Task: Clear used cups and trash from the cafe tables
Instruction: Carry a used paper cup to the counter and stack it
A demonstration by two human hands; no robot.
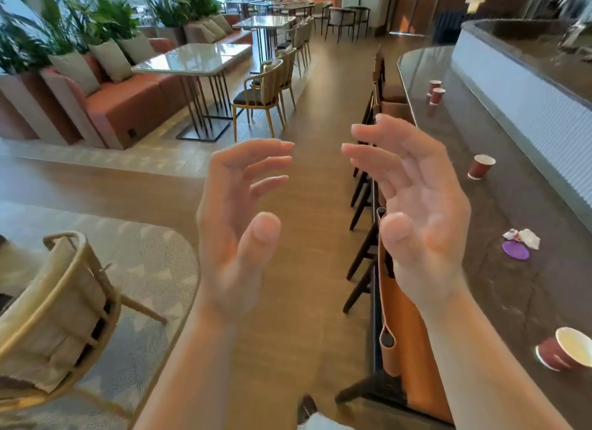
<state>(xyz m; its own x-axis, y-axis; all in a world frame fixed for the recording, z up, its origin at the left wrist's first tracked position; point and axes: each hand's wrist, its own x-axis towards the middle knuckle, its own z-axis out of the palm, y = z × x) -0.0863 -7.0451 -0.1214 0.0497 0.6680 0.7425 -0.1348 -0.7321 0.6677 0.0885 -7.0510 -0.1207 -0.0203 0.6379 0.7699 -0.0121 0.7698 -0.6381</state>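
head view: the only view there is.
left hand (237,224): up in the air over the floor, palm turned to the other hand. Its fingers (272,163) are spread and loosely bent. It holds nothing.
right hand (419,215): up too, across from the left one with a gap between them. Its fingers (368,154) are almost straight. It holds nothing.
why the hands are like this: I think they are free and ready, because no cup has been picked up yet.
table (480,285): long and dark, on the right side, running far away. All the mess sits on it.
near cup (563,349): a red paper cup lying on its side at the near end, its white inside showing. It is the closest one to the right hand.
trash: crumpled white paper (528,237) touches a purple disc (515,250), a bit farther along.
middle cup (480,166): past the trash. I cannot tell if it leans or stands straight.
far cups (436,91): two red cups close together, well away.
in the way: tall chairs (403,333) with orange backs stand in a row between the person and the table. I think an arm must reach over them.
other things: a woven chair (54,301) at the left, pale tables (198,61) farther off.
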